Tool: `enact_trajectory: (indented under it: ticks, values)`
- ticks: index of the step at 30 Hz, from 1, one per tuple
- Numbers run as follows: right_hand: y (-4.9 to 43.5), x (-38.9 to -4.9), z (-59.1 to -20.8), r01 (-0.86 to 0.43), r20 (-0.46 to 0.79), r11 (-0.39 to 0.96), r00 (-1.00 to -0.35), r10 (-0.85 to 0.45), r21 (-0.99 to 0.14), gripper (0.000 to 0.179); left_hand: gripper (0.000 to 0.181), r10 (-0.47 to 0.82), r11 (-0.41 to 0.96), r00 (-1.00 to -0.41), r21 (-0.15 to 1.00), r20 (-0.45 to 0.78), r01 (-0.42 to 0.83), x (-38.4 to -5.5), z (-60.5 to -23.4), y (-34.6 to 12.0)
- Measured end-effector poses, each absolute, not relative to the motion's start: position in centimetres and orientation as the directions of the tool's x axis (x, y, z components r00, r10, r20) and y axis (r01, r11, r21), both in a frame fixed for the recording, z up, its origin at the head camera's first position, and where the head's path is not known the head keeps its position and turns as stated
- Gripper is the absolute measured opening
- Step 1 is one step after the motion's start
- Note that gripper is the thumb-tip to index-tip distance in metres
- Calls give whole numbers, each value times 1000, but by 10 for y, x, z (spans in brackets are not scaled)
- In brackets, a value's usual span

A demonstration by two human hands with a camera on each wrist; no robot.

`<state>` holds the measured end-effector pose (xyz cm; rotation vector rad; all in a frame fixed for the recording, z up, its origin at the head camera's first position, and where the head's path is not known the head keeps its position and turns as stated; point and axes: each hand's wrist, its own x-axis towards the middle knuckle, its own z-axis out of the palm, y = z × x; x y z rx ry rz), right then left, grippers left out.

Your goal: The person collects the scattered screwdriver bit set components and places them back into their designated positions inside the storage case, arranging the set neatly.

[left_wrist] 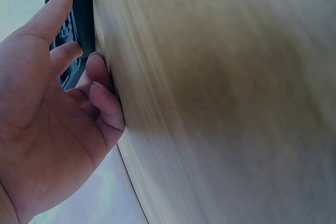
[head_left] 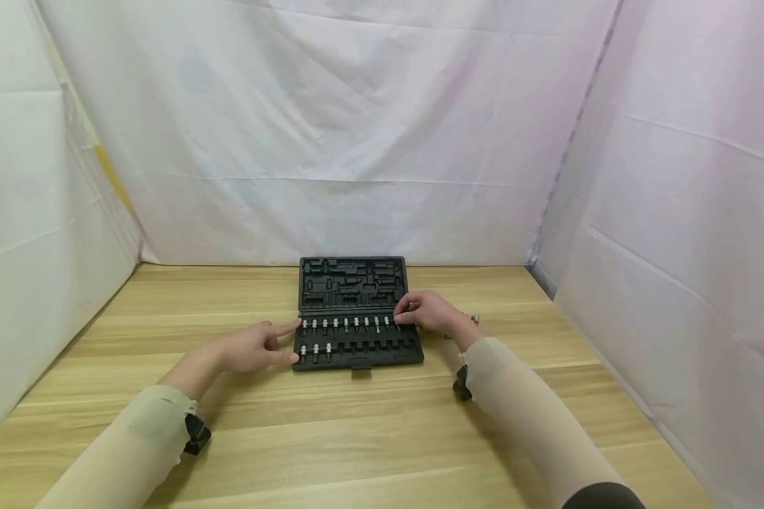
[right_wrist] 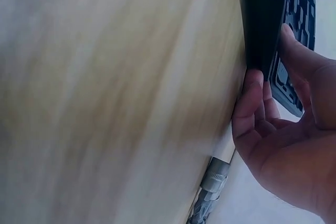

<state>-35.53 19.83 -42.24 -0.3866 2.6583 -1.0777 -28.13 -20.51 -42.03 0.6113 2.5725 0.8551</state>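
A black socket case (head_left: 391, 358) lies unfolded on the table, its moulded lid (head_left: 353, 283) tipped back behind the tray. Silver bit sockets (head_left: 356, 323) fill the rear row, and 3 bit sockets (head_left: 315, 350) occupy the left of the front row. My left hand (head_left: 251, 348) touches the case's left edge, index finger at the back corner and thumb at the front one, other fingers curled in. At the right end of the rear row, my right hand (head_left: 428, 311) pinches a bit socket (head_left: 398, 326) with thumb and index finger, largely hidden under them.
Several loose bit sockets (head_left: 475, 319) lie on the wooden table (head_left: 331, 438), partly behind my right wrist; one socket (right_wrist: 215, 174) shows close up in the right wrist view. The case's latch (head_left: 361, 372) points toward me. White sheeting (head_left: 337, 134) encloses the back and sides.
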Motion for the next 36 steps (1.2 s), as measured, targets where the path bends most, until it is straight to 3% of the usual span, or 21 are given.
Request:
enact_trajectory:
  ticks: [10,17,36]
  values:
    - [200,-361,-419,-92,-200,692,-922,-330,-716,13,88,515,726,-835,618,-196,303,-282,-417,-203]
    - [193,-364,-415,-109,-183,723,-932,-313,-682,14,89,511,722,-839,624,-188,299,-282,-413,-204]
    - [194,-362,-426,-20,-191,683,-954,-232,-730,20,89,504,720,-840,635,-201,279,-280,-421,-204]
